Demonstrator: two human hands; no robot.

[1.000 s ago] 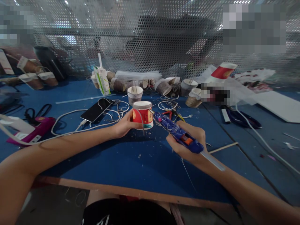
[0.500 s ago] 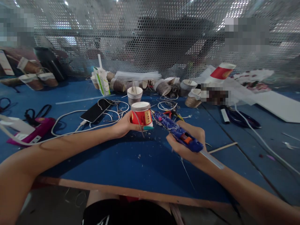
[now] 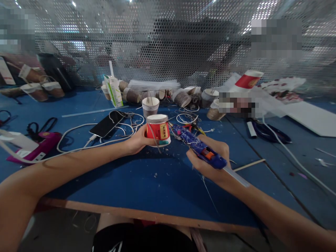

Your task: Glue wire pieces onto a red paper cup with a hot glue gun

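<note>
Gripped in my left hand (image 3: 139,140) is a red paper cup (image 3: 159,131), its upper rim wrapped in greyish cord. A loose strand of the cord hangs down the cup's front. My right hand (image 3: 210,154) is closed around a blue hot glue gun (image 3: 198,145), with a clear glue stick (image 3: 237,176) poking out of its back. The gun's nozzle points at the cup's right side, close to the rim; whether it touches cannot be told. Just behind the held cup stands a cord-wrapped paper cup (image 3: 150,106) with thin sticks in it.
A phone (image 3: 107,124) with a white cable lies left of the cup, near a purple power strip (image 3: 39,147). Several cord-wrapped cups and a drink carton (image 3: 114,91) line the back by a perforated metal screen (image 3: 131,45). A wooden stick (image 3: 249,165) lies at right.
The red cup has turned slightly in my left hand, so more of its yellow label faces me. The glue gun stays beside the cup, nearly still.
</note>
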